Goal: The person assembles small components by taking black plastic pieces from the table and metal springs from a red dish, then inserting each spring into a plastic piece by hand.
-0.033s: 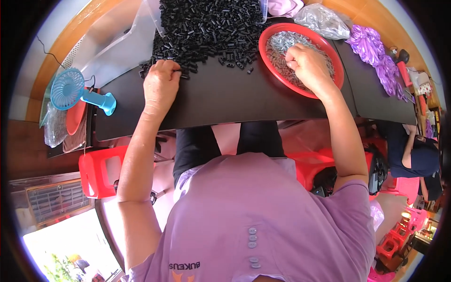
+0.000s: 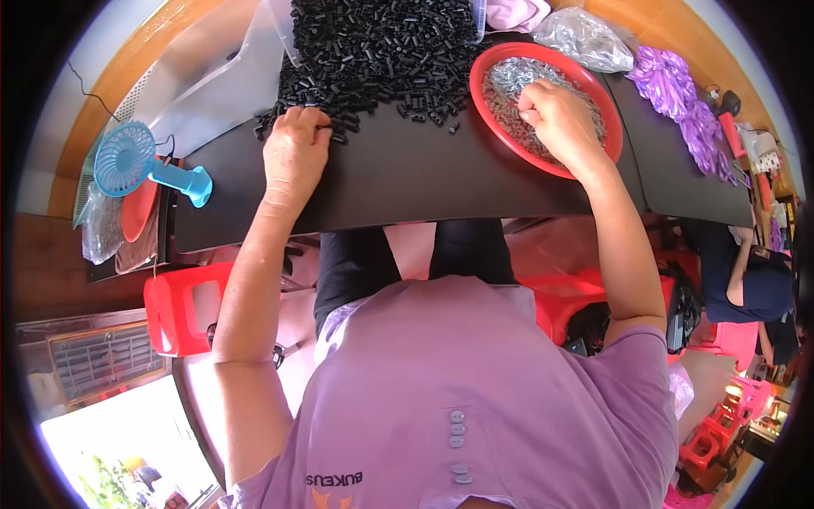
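At the near left edge of a heap of small black tube-shaped plastic pieces (image 2: pixel 381 59), my left hand (image 2: pixel 295 151) is closed, its fingers bent down among the pieces. Whatever its fingertips hold is hidden. My right hand (image 2: pixel 561 125) reaches over a red basin (image 2: pixel 543 167), its thumb and fingers drawn together above the contents. Small shiny silvery pieces (image 2: pixel 521 75) lie at the far side of the basin, with duller grey-brown ones around them. What the right fingertips pinch, if anything, is too small to make out.
A clear plastic bin (image 2: pixel 203 89) stands left of the heap. On the left is a blue handheld fan (image 2: pixel 127 161). Purple plastic bags (image 2: pixel 678 93) and a clear bag (image 2: pixel 585 41) lie at the right. Another person (image 2: pixel 750 276) sits farther right. The dark table (image 2: pixel 407 187) ends before my lap.
Both hands keep nearly the same pose and place. The whole view has shifted very slightly.
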The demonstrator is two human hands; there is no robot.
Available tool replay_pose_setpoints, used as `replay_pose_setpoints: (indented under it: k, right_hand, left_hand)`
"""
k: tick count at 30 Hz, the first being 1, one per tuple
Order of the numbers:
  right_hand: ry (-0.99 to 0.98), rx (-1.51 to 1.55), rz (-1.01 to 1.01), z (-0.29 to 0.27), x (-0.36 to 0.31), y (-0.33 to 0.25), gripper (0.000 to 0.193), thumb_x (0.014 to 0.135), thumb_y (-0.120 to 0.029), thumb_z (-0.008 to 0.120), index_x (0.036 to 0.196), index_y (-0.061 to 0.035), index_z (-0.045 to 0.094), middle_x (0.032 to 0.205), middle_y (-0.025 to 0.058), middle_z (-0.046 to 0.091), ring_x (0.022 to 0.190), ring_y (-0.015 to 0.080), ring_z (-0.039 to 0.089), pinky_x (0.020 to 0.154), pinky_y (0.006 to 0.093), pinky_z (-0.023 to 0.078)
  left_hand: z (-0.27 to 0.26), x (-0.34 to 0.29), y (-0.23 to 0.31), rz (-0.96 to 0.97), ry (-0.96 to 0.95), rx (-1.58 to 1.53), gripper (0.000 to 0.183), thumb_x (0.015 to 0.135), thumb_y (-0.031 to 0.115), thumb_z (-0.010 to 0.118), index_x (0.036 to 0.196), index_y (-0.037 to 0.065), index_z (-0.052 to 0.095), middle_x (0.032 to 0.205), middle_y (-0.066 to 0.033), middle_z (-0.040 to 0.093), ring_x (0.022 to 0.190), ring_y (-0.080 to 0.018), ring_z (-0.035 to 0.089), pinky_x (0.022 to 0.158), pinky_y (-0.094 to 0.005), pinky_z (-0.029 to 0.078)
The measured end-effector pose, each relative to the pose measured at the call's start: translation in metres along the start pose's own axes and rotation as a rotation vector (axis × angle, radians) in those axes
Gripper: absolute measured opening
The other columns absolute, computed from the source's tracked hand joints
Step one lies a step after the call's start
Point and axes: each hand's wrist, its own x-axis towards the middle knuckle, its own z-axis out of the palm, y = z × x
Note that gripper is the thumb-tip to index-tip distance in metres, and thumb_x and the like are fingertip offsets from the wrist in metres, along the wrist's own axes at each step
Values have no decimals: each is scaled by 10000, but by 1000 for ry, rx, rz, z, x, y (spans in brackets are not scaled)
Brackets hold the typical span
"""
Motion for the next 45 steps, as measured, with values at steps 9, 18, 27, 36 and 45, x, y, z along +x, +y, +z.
replay_pose_setpoints:
  k: [9, 18, 27, 36, 45]
  right_hand:
    - [244, 420, 75, 3, 3, 1, 82, 795, -15, 704, 846, -33, 642, 812, 78, 683, 730, 217, 671, 680, 317, 506]
    - [264, 751, 227, 2, -2, 0, 187, 811, 62, 639, 968, -18, 706, 843, 41, 701, 766, 104, 636, 713, 253, 500]
    - [146, 1046, 311, -1, 6, -14, 173, 844, 20, 613, 990, -24, 695, 827, 12, 671, 706, 67, 599, 613, 202, 426]
    - [83, 1142, 120, 23, 24, -103, 132, 878, -9, 624, 997, -38, 675, 852, 5, 665, 741, 62, 607, 620, 206, 458]
    - [87, 1007, 15, 40, 43, -145, 116, 857, 19, 638, 966, -4, 669, 808, 33, 667, 757, 83, 608, 690, 237, 500]
  left_hand:
    - [29, 26, 73, 341, 92, -161, 153, 758, 70, 705, 909, 72, 681, 873, -86, 587, 905, -290, 595, 737, -391, 521]
    - [49, 33, 73, 416, 36, -65, 120, 754, 41, 688, 846, 85, 623, 894, -64, 552, 906, -276, 584, 724, -384, 535]
    - [49, 32, 73, 518, 42, -106, 160, 739, -22, 627, 883, 38, 596, 851, -98, 547, 829, -270, 587, 700, -371, 526]
    - [2, 7, 76, -350, -212, -1178, 367, 926, -19, 572, 1292, 14, 567, 900, -37, 601, 733, -99, 588, 574, -215, 494]
    - [2, -5, 65, -367, -53, -1376, 287, 912, -32, 601, 1195, -4, 561, 889, -49, 612, 712, -106, 593, 540, -226, 492]
